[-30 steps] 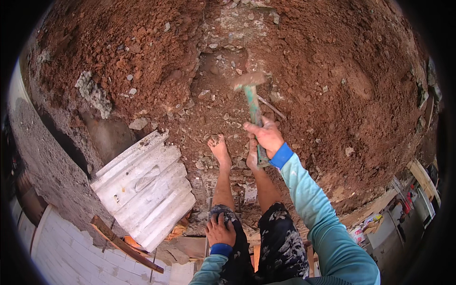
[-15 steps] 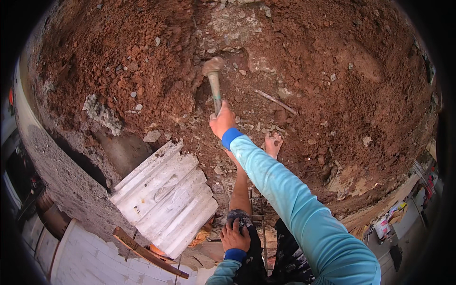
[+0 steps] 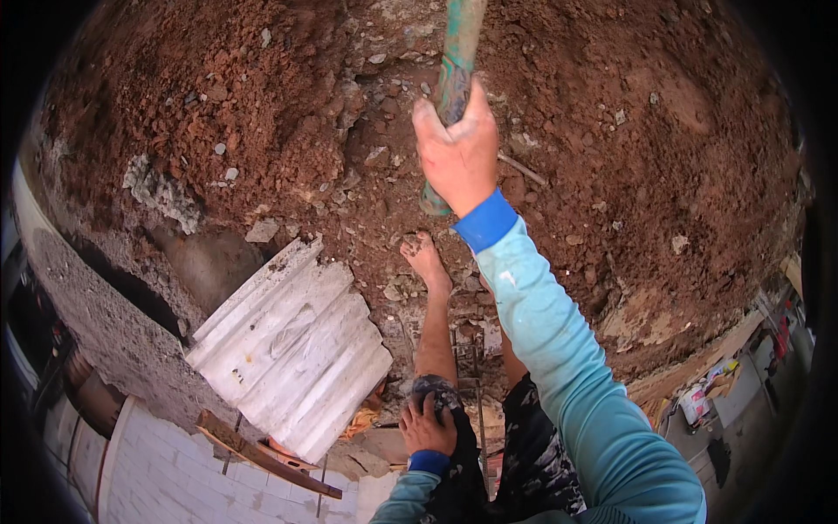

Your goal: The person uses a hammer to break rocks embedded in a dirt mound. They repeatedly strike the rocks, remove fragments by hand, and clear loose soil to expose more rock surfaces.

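Note:
My right hand [image 3: 461, 157] is wrapped round the green-streaked handle of a hammer [image 3: 463, 39]. The hammer is raised over the dug red-brown soil [image 3: 576, 113], and its head lies outside the picture at the top. The butt of the handle sticks out below my fist. My left hand [image 3: 427, 430] lies on my left knee with its fingers spread, holding nothing. Ahead of that knee, my bare left foot [image 3: 426, 260] stands on the stony soil; my right foot is hidden behind my right sleeve.
A broken corrugated white sheet [image 3: 292, 354] lies to the left, with a curved wooden strip [image 3: 266, 458] below it. A thin rod [image 3: 524, 169] lies right of my right hand. A rough grey lump [image 3: 163, 194] and a rough wall [image 3: 100, 284] are farther left.
My right hand has lifted the hammer from near the ground, so its head has left the picture. My left hand stays on my knee. The view has shifted slightly.

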Demonstrator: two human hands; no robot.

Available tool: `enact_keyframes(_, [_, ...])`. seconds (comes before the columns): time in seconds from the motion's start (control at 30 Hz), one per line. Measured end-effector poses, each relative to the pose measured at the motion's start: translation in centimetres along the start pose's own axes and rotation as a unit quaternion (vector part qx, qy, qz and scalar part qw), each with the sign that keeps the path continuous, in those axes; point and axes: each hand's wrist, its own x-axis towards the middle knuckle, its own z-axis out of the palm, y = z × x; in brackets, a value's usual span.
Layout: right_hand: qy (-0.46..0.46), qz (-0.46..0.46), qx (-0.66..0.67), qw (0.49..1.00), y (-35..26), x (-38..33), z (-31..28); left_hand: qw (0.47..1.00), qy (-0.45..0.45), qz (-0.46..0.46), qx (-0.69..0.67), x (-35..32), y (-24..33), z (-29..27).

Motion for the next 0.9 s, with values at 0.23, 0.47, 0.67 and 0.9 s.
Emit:
enact_keyframes(0.23, [-0.208,0.15,-0.248,0.934,11.1,-2.1,3.8,1.0,0.005,-0.001,-0.018,0.0,0.0,0.0])
enact_keyframes(0.47, [-0.252,0.455,0.045,0.853,16.6,-9.0,-7.3,0.991,0.064,0.02,-0.12,4.3,2.8,0.4])
enact_keyframes(0.67, [-0.44,0.269,-0.358,0.779,19.3,-10.2,-7.8,0.538,-0.088,-0.192,-0.816,18.8,10.8,5.3])
enact_keyframes(0.9, [-0.312,-0.189,-0.416,0.833,12.7,2.5,3.0,0.393,-0.188,-0.116,-0.893,21.7,11.1,2.7])
